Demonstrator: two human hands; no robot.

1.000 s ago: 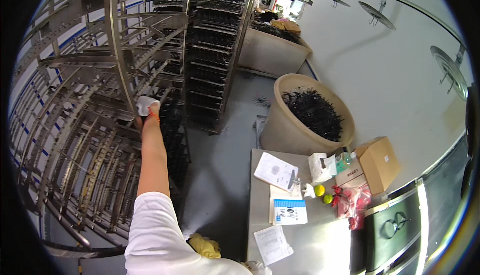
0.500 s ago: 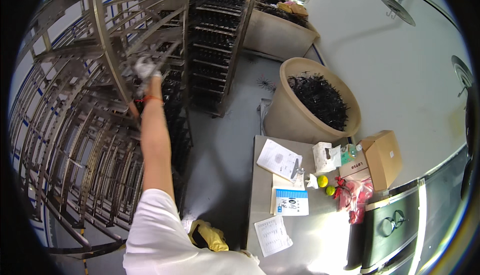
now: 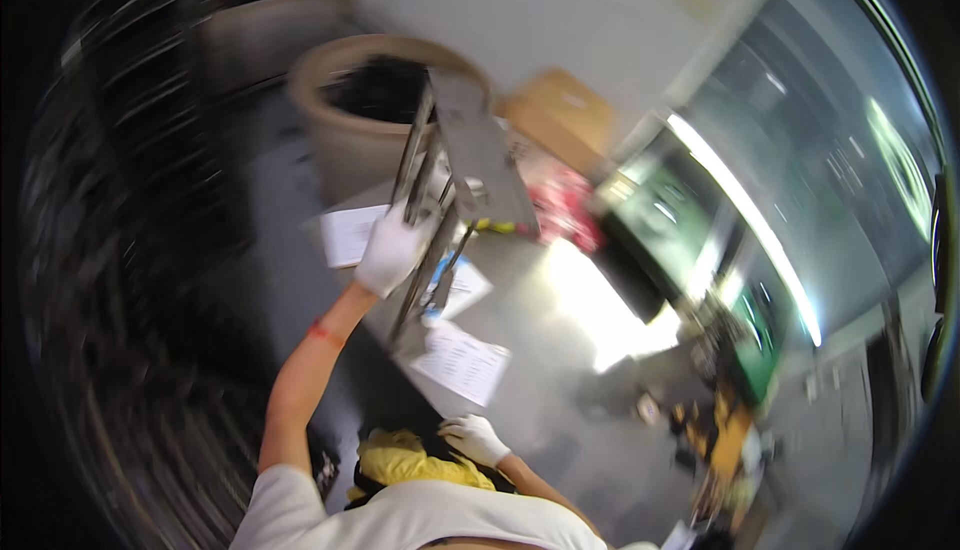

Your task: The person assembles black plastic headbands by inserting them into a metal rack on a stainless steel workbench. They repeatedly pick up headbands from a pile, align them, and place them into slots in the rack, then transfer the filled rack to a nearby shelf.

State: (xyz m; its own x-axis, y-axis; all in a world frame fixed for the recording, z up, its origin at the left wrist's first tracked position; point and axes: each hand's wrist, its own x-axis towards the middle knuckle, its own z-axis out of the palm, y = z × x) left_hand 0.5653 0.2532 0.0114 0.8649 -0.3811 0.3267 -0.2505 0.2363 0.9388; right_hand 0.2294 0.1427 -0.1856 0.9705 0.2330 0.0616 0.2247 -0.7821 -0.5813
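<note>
My left hand point(image 3: 393, 252), in a white glove, is wrapped round the bars of a metal rack frame point(image 3: 480, 145). The frame hangs tilted over the worktable, with a flat plate at its top and long thin bars below. Motion smears its details. My right hand point(image 3: 476, 439), gloved in white too, rests low at the near edge of the worktable point(image 3: 545, 370) beside a yellow bag point(image 3: 415, 462). Its fingers look stretched out and I see nothing in them. Under the frame lie paper sheets point(image 3: 463, 363), partly hidden by it.
Behind the frame stands a large beige tub point(image 3: 345, 145) holding dark pieces. A cardboard box point(image 3: 560, 115) and red plastic packaging point(image 3: 565, 205) sit at the table's far side. Blurred metal racks point(image 3: 150, 350) fill the left. Small parts and tools point(image 3: 725, 440) crowd the right.
My view has swung right, from the racks to the table. My left hand has come from among the racks to above the table with the metal rack frame. My right hand has come into view.
</note>
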